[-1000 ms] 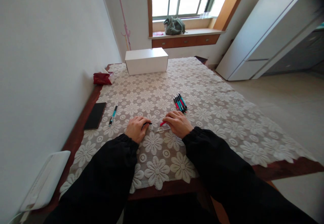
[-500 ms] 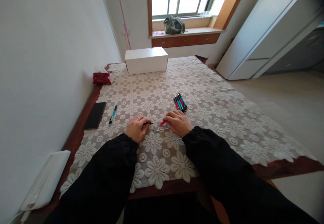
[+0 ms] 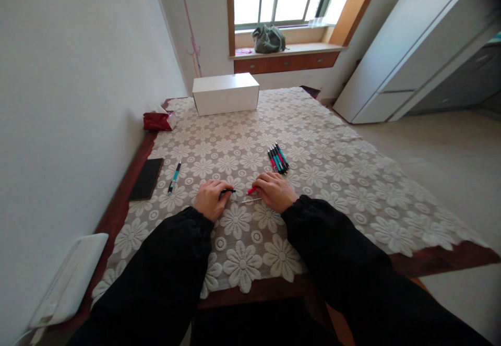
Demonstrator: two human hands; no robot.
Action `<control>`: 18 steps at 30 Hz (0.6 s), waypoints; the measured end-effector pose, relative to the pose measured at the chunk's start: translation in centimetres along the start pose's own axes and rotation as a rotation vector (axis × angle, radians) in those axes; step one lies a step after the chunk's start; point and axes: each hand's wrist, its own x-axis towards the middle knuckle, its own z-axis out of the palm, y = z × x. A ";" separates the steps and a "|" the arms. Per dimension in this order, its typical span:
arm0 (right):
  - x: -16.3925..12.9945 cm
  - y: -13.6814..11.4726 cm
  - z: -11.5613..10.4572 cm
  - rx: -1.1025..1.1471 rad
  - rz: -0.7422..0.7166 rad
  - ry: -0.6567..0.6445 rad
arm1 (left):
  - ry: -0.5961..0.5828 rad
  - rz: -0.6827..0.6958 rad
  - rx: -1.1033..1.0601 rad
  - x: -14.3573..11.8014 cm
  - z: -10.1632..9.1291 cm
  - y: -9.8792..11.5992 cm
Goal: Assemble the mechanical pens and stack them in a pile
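your left hand (image 3: 210, 198) rests on the cream lace tablecloth with its flower pattern (image 3: 332, 189), fingers curled round a short black pen part (image 3: 227, 191) whose tip pokes out toward the right. your right hand (image 3: 275, 191) lies opposite, fingers pinched on a red pen barrel (image 3: 252, 190) whose free end points left, toward the black piece. the two ends face each other across a small gap, both lying roughly along the same left-to-right line, so the pieces are nearly in line, apart and not touching.

just in front of that gap, nearer to you, a thin pale refill-like rod (image 3: 251, 200) lies on the cloth, also running left to right. its right end sits just beside your right fingers, so that hand is the nearer one to it; from this height i cannot tell whether a fingertip touches it.

beyond your right hand, a small bundle of red, teal and black pens (image 3: 278, 158) lies side by side, long axes running away from you and slightly left. well off to your left, a single teal and black pen (image 3: 174, 177) lies alone, near a flat black phone (image 3: 147, 178) at the table edge. a white rectangular box (image 3: 226, 93) stands at the far side, with a red tissue pack (image 3: 158, 120) to its left.
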 end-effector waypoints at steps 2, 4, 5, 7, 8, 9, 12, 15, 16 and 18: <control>0.0 0.0 0.1 0.007 -0.001 0.001 | 0.003 0.003 0.001 0.0 0.0 0.0; 0.0 0.1 0.2 0.020 -0.001 0.003 | 0.005 0.005 -0.003 0.0 0.1 -0.1; 0.0 0.2 0.2 0.028 -0.001 0.003 | 0.005 0.005 -0.004 0.0 0.1 -0.1; 0.0 0.3 0.3 0.042 0.002 0.005 | 0.001 0.004 -0.004 0.0 0.1 -0.2; 0.0 0.3 0.4 0.047 0.003 0.006 | -0.002 0.003 -0.002 0.0 0.1 -0.2; 0.0 0.3 0.4 0.050 0.003 0.007 | -0.005 0.003 0.000 0.0 0.1 -0.1; -0.1 0.3 0.5 0.056 -0.001 0.003 | 0.000 0.002 0.006 0.0 0.0 0.0; 0.0 0.2 0.5 0.058 -0.004 -0.001 | 0.006 0.037 -0.011 0.0 -0.1 0.1; 0.0 0.2 0.4 0.057 -0.004 -0.002 | 0.000 0.065 -0.024 0.0 -0.1 0.2; 0.0 0.2 0.4 0.055 -0.005 -0.005 | -0.029 0.134 -0.046 0.0 -0.1 0.2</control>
